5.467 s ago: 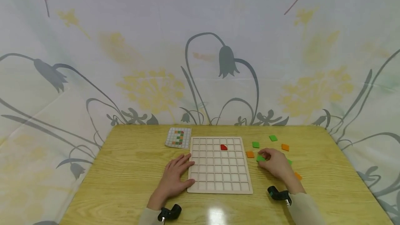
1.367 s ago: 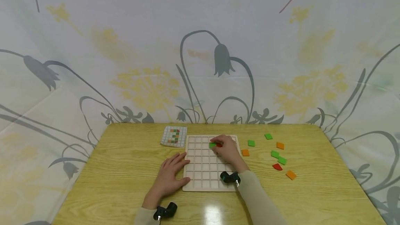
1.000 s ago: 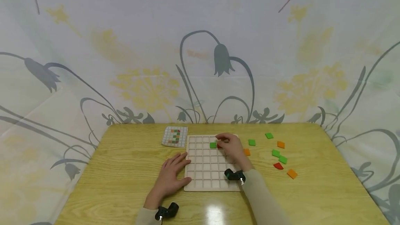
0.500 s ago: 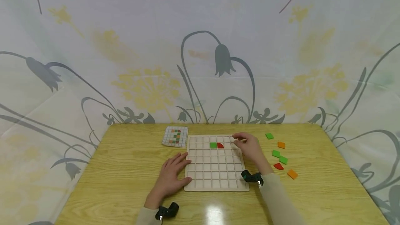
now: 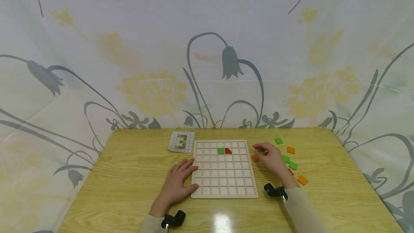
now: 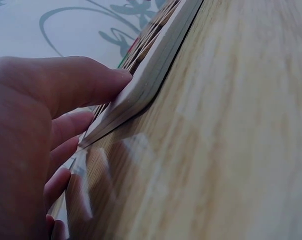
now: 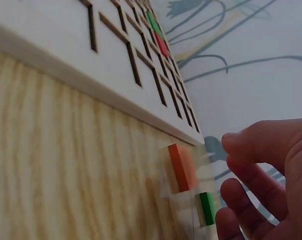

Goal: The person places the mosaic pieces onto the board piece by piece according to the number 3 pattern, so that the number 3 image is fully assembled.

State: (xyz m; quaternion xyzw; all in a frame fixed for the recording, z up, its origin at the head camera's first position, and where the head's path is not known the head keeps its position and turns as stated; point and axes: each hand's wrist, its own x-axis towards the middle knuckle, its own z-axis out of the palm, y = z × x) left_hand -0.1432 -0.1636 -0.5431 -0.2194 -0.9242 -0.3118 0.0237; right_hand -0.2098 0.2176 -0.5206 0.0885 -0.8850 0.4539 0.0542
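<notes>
A pale wooden grid board [image 5: 215, 173] holds a green square tile [image 5: 221, 150] and, just right of it, a red quarter-round tile [image 5: 228, 151], both in its second row from the back. My left hand [image 5: 177, 182] rests at the board's left edge, fingers spread and the thumb on the rim [image 6: 123, 102]. Off the right edge, my right hand [image 5: 271, 158] hovers with loosely bent fingers and nothing between them. An orange square tile [image 5: 255, 158] lies on the table by its fingertips; in the right wrist view a green tile [image 7: 206, 209] lies beyond the orange tile [image 7: 182, 168].
Right of my right hand lie several loose tiles: a green tile [image 5: 279, 141], an orange tile [image 5: 291, 150], another orange tile [image 5: 302, 180] and a partly covered red tile [image 5: 290, 172]. A card with a coloured grid pattern [image 5: 181, 142] sits behind the board's left side, on the wooden table [image 5: 136, 164].
My right hand carried a green tile from the right onto the board, set it left of the red tile, released it and moved back right. The left hand stayed at the board's edge.
</notes>
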